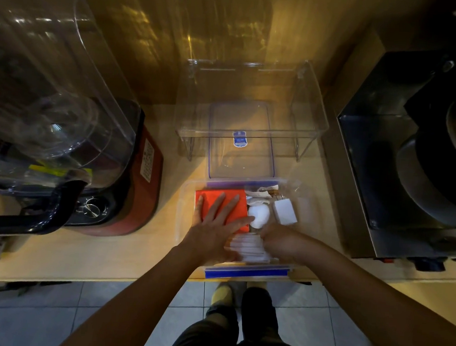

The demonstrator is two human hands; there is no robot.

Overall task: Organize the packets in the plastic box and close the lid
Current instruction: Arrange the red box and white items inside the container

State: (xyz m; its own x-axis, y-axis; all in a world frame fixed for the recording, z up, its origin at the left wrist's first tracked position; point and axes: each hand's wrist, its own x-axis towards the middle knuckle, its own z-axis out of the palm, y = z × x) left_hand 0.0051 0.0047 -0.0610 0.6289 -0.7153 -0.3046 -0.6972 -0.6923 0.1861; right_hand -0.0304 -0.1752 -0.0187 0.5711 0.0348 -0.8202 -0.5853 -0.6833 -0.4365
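A clear plastic box (186, 197) with blue latches sits at the counter's front edge, uncovered. Inside lie an orange packet (235, 200), a row of white packets (248, 248), a white rounded object (259, 215) and a white charger block (285, 213). My left hand (214, 223) lies flat with fingers spread on the orange packet, its palm against the white packets. My right hand (281, 241) is curled against the right end of the white packets; its fingertips are hidden. The clear lid (241, 141) with a blue rim lies flat just behind the box.
A clear acrylic stand (312, 97) arches over the far part of the lid. A blender in a clear hood with a red base (138, 193) stands to the left. A dark steel appliance (401, 173) fills the right. Tiled floor and my legs lie below the counter edge.
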